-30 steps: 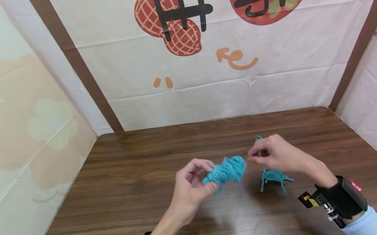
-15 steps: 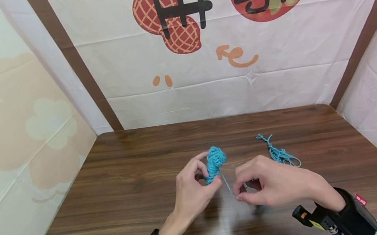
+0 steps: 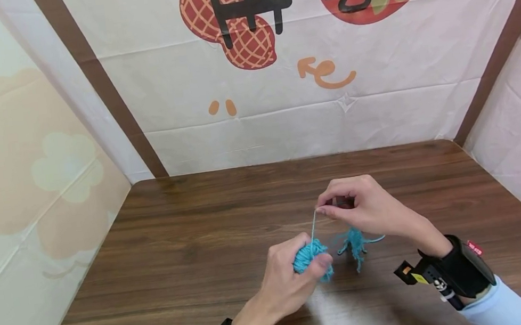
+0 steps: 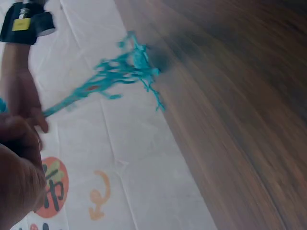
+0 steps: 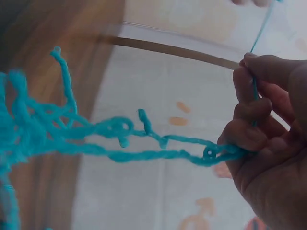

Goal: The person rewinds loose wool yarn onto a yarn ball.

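My left hand (image 3: 285, 275) grips a small wound ball of turquoise yarn (image 3: 304, 259), with fingers behind it and the thumb across its front. A taut yarn strand (image 3: 313, 226) runs up from the ball to my right hand (image 3: 366, 205), which pinches it between thumb and index finger. In the right wrist view, the strand passes on through the palm, and the curled lower fingers (image 5: 244, 134) hold long loops of yarn. From these loops a loose, knotted tangle of yarn (image 5: 29, 124) dangles; the left wrist view shows the same tangle (image 4: 129, 69) below my right hand.
A dark wood-grain table (image 3: 191, 234) lies under both hands. White printed cloth (image 3: 258, 141) stands upright along its back edge, with similar panels at both sides. Each wrist wears a black camera strap (image 3: 470, 267).
My right hand has swept down toward me, then up and away, carrying strand and tangle round the ball. The left hand has turned the ball and shifted slightly right and nearer.
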`<state>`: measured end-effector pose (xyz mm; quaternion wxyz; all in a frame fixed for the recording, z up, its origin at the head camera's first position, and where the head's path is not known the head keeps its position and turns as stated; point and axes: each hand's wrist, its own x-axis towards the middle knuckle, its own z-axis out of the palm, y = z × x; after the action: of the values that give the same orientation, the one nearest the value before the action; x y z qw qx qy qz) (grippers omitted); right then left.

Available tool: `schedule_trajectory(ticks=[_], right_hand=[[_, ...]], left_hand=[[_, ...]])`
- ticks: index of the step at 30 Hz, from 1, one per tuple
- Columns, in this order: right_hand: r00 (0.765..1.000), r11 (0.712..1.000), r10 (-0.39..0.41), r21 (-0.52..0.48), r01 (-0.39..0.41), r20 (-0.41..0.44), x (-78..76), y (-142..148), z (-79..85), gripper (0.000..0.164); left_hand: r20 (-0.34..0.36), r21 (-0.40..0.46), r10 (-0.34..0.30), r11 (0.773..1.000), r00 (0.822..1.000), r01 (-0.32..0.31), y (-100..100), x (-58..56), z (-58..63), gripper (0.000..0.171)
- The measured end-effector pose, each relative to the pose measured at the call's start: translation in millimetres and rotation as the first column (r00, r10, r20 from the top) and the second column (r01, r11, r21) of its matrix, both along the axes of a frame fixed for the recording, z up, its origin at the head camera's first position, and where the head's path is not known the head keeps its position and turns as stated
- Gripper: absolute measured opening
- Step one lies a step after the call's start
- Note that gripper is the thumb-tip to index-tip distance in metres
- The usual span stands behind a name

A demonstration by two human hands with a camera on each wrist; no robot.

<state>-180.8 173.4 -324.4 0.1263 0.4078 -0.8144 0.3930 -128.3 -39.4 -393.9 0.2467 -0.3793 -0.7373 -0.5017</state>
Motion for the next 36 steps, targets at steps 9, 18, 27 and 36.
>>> schedule_trajectory(ticks=[9, 18, 27, 36], right_hand=[[0.98, 0.989, 0.132, 0.087, -0.12, -0.146, 21.1, -29.1, -39.6, 0.013], [0.957, 0.969, 0.06, 0.246, 0.012, -0.285, 50.4, -35.8, -22.1, 0.013], [0.926, 0.982, 0.025, 0.183, 0.047, -0.376, 51.7, -26.2, -9.8, 0.019], [0.963, 0.996, -0.006, 0.079, 0.028, -0.269, 43.3, -3.6, -0.4, 0.026]], left_hand=[[0.308, 0.047, 0.317, 0.937, 0.897, -0.347, -10.2, -17.1, 10.7, 0.049], [0.366, -0.015, 0.3, 0.949, 0.881, -0.316, -0.6, -14.6, 10.7, 0.019], [0.247, 0.028, 0.19, 0.979, 0.95, -0.203, 0.5, -12.0, 6.5, 0.02], [0.399, 0.051, -0.18, 0.983, 0.899, 0.174, -18.1, -10.6, 8.3, 0.052]])
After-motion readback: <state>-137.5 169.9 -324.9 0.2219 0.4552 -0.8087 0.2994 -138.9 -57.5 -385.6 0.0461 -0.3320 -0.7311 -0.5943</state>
